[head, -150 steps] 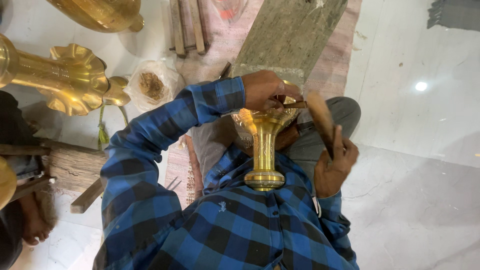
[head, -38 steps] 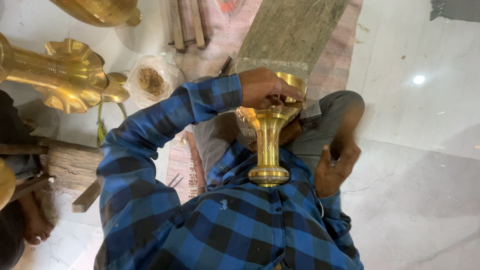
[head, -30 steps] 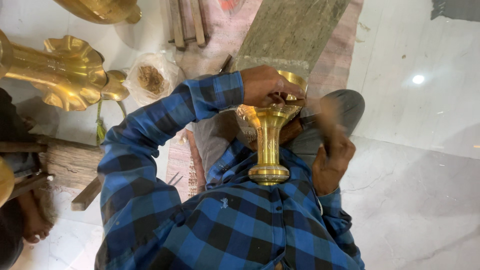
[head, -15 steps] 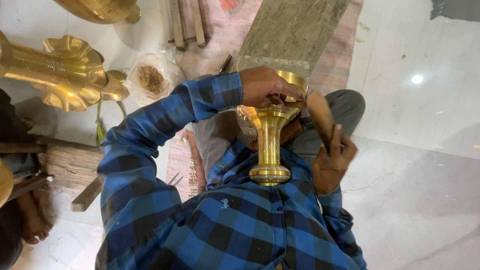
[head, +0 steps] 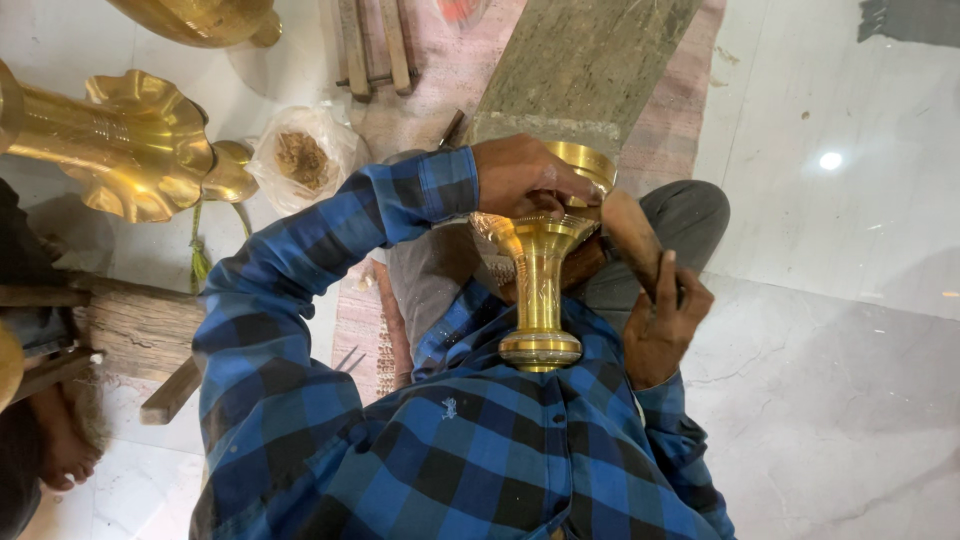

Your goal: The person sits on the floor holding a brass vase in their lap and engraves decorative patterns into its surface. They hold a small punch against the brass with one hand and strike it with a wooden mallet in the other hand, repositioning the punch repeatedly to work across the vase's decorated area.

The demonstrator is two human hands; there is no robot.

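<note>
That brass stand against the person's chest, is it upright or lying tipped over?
Tipped: the brass stand lies lengthwise, round foot against the shirt, top under the left hand.

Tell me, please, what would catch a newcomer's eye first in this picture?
The shiny brass stand at centre, its foot against the blue checked shirt, with the left hand gripping its flared top. Just right of it, the right hand holds a wooden mallet. At far left lies a large fluted brass piece.

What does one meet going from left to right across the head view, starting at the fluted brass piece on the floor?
Fluted brass piece → clear bag of brown powder → left hand → brass stand → right hand gripping a wooden mallet → glossy white floor.
</note>
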